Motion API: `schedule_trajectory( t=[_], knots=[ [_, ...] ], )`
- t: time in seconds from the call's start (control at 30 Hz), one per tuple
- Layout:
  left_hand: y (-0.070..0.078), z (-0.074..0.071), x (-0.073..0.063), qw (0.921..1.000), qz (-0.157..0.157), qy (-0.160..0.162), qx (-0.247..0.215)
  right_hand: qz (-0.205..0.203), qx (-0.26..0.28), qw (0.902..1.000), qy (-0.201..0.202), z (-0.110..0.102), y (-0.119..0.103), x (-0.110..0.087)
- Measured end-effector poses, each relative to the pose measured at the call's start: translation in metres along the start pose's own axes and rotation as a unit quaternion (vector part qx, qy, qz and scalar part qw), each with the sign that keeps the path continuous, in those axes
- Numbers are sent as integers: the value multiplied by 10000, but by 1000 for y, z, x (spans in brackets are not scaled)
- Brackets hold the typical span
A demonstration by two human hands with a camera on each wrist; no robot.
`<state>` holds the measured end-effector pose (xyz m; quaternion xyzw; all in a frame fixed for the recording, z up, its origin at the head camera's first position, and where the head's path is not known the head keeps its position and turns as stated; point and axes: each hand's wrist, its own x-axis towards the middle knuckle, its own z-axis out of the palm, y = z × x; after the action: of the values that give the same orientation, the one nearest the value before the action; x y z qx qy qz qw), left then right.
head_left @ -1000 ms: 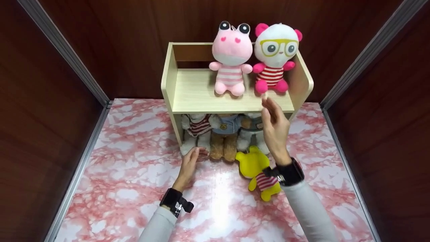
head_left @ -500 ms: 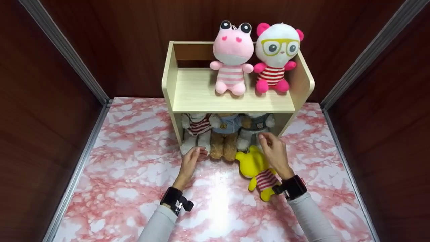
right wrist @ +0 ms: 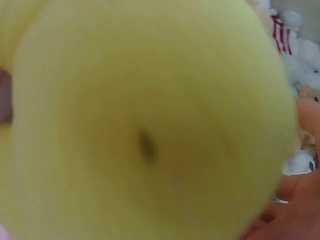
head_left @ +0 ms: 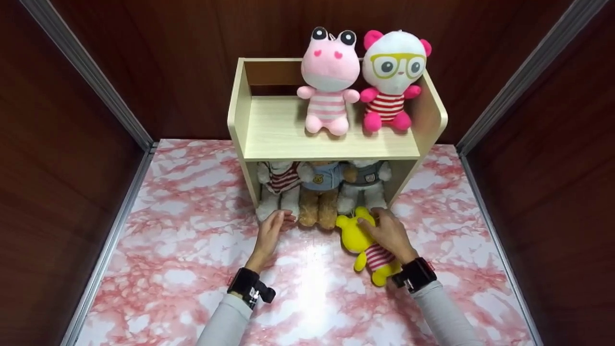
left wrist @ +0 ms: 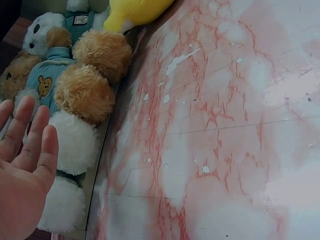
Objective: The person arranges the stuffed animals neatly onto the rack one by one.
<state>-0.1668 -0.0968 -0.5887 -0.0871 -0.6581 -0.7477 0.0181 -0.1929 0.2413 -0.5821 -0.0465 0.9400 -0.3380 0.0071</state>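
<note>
A yellow plush bear (head_left: 355,238) in a red-striped shirt lies on the floor before the shelf. My right hand (head_left: 391,233) grips its head, thumb on top and fingers round the far side by the ear. In the right wrist view the yellow plush fills most of the picture, with fingers (right wrist: 300,200) at its right edge. My left hand (head_left: 273,235) holds nothing; its fingers are relaxed, close to the white plush toy (head_left: 286,202) in the lower shelf. In the left wrist view, that palm (left wrist: 25,185) shows beside furry plush feet.
On the top board of the pale wooden shelf (head_left: 276,129) sit a pink frog plush (head_left: 329,72) and a panda plush (head_left: 394,72) with yellow glasses. Below stand a brown bear (head_left: 319,202) in blue and a white one (head_left: 362,192) in grey-green. Dark panels enclose the marbled floor (head_left: 192,240).
My right hand has come down from in front of the panda plush on the top board to the yellow bear and taken hold of its head. The left hand has stayed in place.
</note>
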Motion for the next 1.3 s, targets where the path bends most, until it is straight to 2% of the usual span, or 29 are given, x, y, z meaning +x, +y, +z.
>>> schedule_trajectory(
  t=[0.17,0.27,0.5,0.6,0.73,0.83,0.97,1.03,1.17,1.23,1.3],
  knots=[
    [1,-1,0,10000,-17,-29,68,7,-334,9993,-179,6,5,1],
    [0,-1,1,10000,-8,-26,95,162,-352,9987,-320,8,7,1],
    [3,-1,1,9997,11,-66,252,489,211,9973,-503,8,10,-1],
    [-5,-1,3,9995,-32,-73,311,547,427,9964,-493,3,7,-2],
    [-24,-4,8,9995,-26,60,308,571,638,9952,-463,-5,0,-2],
    [-16,-3,6,9996,21,84,274,457,788,9953,-332,-12,-10,-1],
    [4,1,0,9999,10,-48,159,196,1072,9940,-53,-19,-25,1],
    [5,3,1,9999,-18,-98,103,101,1284,9917,63,-21,-34,2],
    [-2,7,6,9998,-38,-200,84,-40,1986,9800,141,-22,-49,4],
    [-8,11,9,9996,-13,-228,156,-92,2518,9677,109,-21,-55,6],
    [-12,17,11,9990,60,-271,354,-143,3157,9487,45,-20,-61,6]
  ],
)
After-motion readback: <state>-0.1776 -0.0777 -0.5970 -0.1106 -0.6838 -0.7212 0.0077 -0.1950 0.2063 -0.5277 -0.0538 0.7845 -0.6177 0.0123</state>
